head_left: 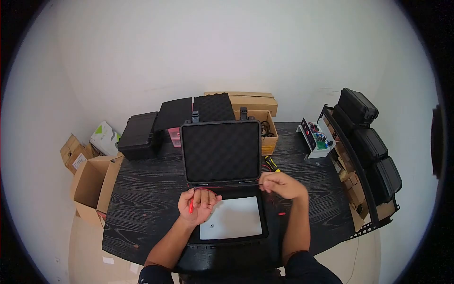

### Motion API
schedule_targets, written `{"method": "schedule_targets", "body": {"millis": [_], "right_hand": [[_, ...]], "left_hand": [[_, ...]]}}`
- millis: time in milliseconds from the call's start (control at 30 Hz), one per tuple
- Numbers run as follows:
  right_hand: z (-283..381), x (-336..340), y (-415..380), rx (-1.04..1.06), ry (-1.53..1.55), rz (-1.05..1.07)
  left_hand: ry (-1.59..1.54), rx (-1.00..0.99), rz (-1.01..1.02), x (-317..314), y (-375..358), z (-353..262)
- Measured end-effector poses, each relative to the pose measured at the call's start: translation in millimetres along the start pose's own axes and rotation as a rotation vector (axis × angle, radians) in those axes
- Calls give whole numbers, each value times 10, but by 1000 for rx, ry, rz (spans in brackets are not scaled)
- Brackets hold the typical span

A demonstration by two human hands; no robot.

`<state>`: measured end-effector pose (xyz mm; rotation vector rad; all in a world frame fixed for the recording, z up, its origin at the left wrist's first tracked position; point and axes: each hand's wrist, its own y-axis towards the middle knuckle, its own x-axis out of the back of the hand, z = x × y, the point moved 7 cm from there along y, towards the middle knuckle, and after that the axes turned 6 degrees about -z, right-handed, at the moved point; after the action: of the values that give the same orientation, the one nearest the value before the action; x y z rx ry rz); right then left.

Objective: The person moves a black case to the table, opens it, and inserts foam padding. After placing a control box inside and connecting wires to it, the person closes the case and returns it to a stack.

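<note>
My left fingers [204, 198] curl round a red probe [191, 208]; right fingers [268, 179] bend (hold unclear). Case [221, 154] open, panel [236, 217] inside.

the case [227, 244] is black and stands open on the dark table, its lid [221, 154] raised at the back, lined with dark bumpy foam and fitted with two latches on the top edge. in the base lies the panel [234, 220], flat, white and roughly rectangular, with a small round spot near its lower left corner. the probe [191, 207], slim and bright red, lies in the left hand [198, 203], slanting beside the panel. the cable [205, 189], thin and reddish, arches over the fingers there; its ends cannot be made out.
</note>
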<state>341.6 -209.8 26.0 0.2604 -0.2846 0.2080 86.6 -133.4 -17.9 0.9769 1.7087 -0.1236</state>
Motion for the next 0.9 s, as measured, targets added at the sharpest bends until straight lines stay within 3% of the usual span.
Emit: {"method": "schedule_targets", "body": {"millis": [133, 233, 267, 367, 400, 467, 567, 633, 833, 900], "right_hand": [[-204, 381, -333, -181, -62, -25], [-459, 735, -581, -480, -471, -354], [-420, 832, -679, -551, -850, -484], [-96, 712, -557, -256, -1051, -665], [143, 544, -377, -257, -797, -610], [475, 107, -67, -61, -559, -475], [596, -558, 221, 227, -399, -181], [528, -827, 345, 122, -301, -118], [296, -914, 431, 110, -493, -240], [105, -936, 420, 34, -491, -107]], "left_hand": [[18, -9, -1, 14, -7, 1], [84, 12, 20, 31, -12, 52], [123, 24, 34, 27, -15, 77], [282, 80, 68, -48, -13, 138], [342, 100, 74, -80, -24, 157], [427, 126, 135, -143, -40, 174], [471, 164, 159, -160, -59, 204], [476, 158, 119, -137, -58, 191], [426, -50, -68, -15, -36, 82], [335, -128, -161, 35, -11, 20]]}}
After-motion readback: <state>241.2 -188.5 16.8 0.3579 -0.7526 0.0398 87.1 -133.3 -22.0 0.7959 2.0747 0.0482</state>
